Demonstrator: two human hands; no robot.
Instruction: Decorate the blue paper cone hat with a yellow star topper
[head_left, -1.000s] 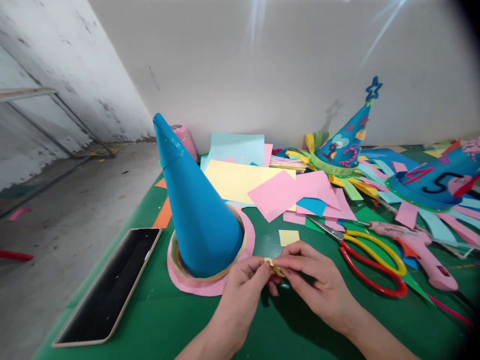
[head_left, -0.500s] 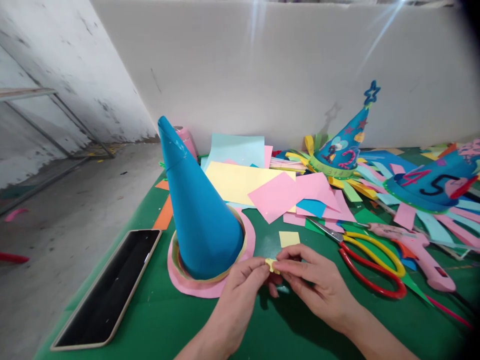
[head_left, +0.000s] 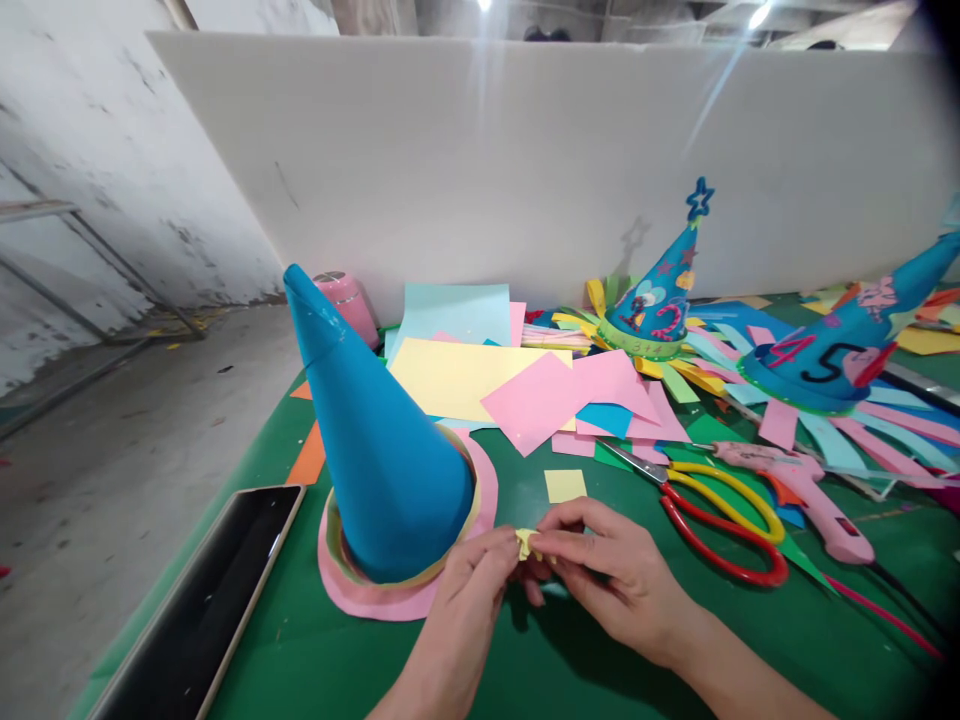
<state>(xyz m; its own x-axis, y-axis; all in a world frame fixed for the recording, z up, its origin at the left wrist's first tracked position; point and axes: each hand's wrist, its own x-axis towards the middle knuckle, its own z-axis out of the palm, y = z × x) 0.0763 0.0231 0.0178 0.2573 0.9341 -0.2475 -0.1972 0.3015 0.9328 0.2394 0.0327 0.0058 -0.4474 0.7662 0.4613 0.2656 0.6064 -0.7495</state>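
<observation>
A small crumpled piece of yellow paper (head_left: 526,544) is pinched between the fingertips of both hands, low over the green table. My left hand (head_left: 480,575) grips it from the left, and my right hand (head_left: 611,570) from the right. Just left of my left hand stands a plain blue paper cone hat (head_left: 390,470), leaning left, on a pink ring brim (head_left: 484,490). A flat yellow paper square (head_left: 565,486) lies just beyond my right hand. The fingertips partly cover the crumpled piece.
Scissors with red and yellow handles (head_left: 724,520) and a pink glue gun (head_left: 814,490) lie right. Two decorated cone hats (head_left: 656,300) stand behind. Paper sheets (head_left: 457,375) cover the middle back. A phone (head_left: 214,600) lies left, and a white board (head_left: 465,160) rises behind.
The view has tilted up and turned slightly right. Both hands keep hold of the yellow paper, which looks more crumpled or turned between the fingers.
</observation>
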